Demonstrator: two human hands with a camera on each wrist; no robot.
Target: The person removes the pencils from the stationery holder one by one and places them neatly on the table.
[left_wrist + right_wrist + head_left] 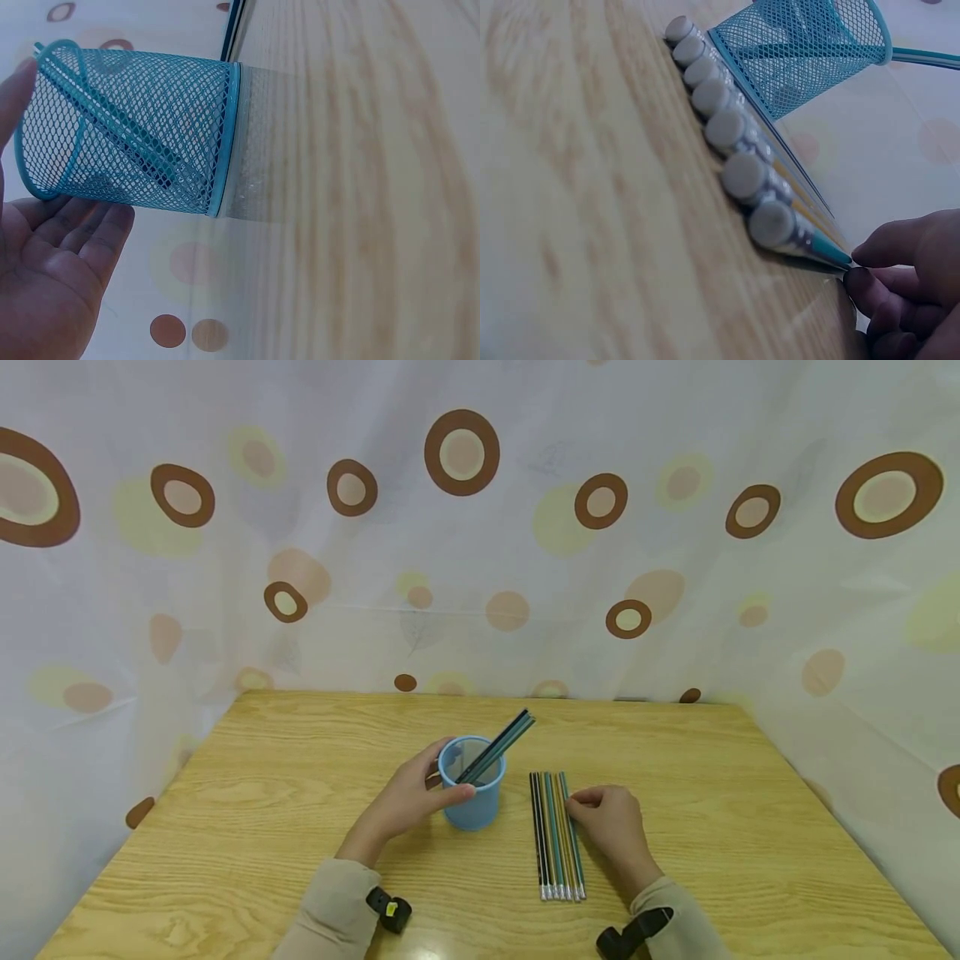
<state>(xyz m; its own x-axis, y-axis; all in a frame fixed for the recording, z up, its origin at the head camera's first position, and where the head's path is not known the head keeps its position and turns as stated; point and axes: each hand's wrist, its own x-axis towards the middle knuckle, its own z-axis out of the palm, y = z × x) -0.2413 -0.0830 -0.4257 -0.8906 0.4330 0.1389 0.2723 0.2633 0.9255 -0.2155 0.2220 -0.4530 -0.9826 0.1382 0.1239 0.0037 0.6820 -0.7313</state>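
Note:
A light blue mesh pencil cup (471,811) stands upright on the table, with a few dark and teal pencils (498,748) leaning in it toward the right. My left hand (408,797) holds the cup from its left side, thumb at the near rim and fingers behind. To the right of the cup, several black, teal and yellow pencils (555,839) lie side by side, eraser ends toward me. With thumb and forefinger, my right hand (611,825) pinches the rightmost teal pencil (829,250) near its far end; its eraser end lies beside the others.
The wooden table (750,827) reaches back to a white curtain (510,552) patterned with brown, beige and yellow circles, which also hangs along both sides. Black straps with small devices (633,933) sit on both sleeves.

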